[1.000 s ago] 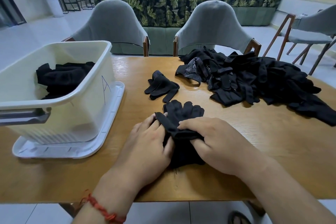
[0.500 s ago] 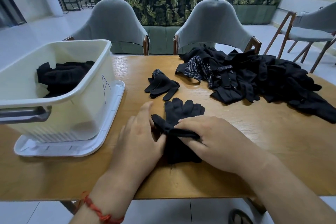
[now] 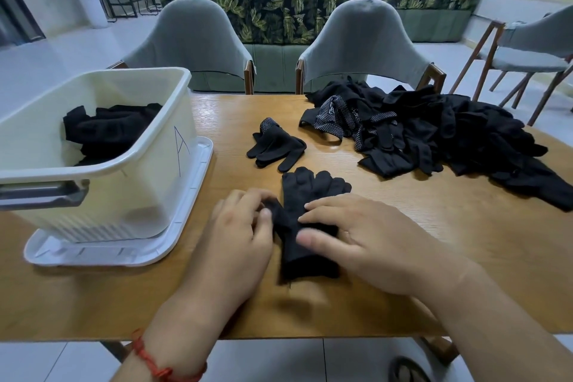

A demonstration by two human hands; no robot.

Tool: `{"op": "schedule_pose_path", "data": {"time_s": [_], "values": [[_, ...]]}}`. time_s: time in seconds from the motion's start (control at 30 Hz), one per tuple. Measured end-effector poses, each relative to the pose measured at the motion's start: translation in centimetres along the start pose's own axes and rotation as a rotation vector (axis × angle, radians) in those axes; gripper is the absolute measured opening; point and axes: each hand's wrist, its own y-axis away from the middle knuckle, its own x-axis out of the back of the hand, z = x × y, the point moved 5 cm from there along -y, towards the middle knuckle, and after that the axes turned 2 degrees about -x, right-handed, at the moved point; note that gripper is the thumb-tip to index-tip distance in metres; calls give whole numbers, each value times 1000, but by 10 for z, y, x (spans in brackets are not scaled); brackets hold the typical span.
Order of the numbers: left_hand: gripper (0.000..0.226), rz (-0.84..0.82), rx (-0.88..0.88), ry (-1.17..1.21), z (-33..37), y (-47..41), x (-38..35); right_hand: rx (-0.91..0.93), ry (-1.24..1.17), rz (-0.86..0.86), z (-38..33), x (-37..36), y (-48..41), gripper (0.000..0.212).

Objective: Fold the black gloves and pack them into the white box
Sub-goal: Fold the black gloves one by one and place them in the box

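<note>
While the black glove (image 3: 310, 189) lies flat on the near middle of the bench (image 3: 434, 257), right of the white box (image 3: 148, 189), the fold is judged barely begun. Its left edge is pinched by the curled fingers (image 3: 245, 198) of the left hand (image 3: 235, 242), and its middle is pressed under the straight fingers (image 3: 328, 206) of the right hand (image 3: 378, 245). Next, one end must be turned over the other and the bundle carried left to the folded gloves (image 3: 108, 130) in the box.

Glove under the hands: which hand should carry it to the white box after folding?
Probably left. The left hand sits on the glove's box side, nearest the white box; the right hand, flat on the glove, would have to cross over.
</note>
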Motion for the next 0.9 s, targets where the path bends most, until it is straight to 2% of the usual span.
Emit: {"op": "schedule_pose_path", "data": {"time_s": [0.13, 0.27, 0.43, 0.67, 0.9], "values": [[30, 5, 10, 14, 1, 5, -2, 10, 14, 52, 4, -6, -4, 51], [37, 2, 58, 43, -6, 6, 1, 102, 33, 52, 1, -5, -1, 50], [50, -50, 61, 65, -5, 9, 2, 200, 61, 8, -4, -6, 1, 39], [63, -77, 49, 70, -7, 9, 0, 198, 30, 112, -2, -6, -2, 30], [66, -88, -44, -16, -3, 8, -3, 241, 28, 294, -6, 3, 3, 22]]}}
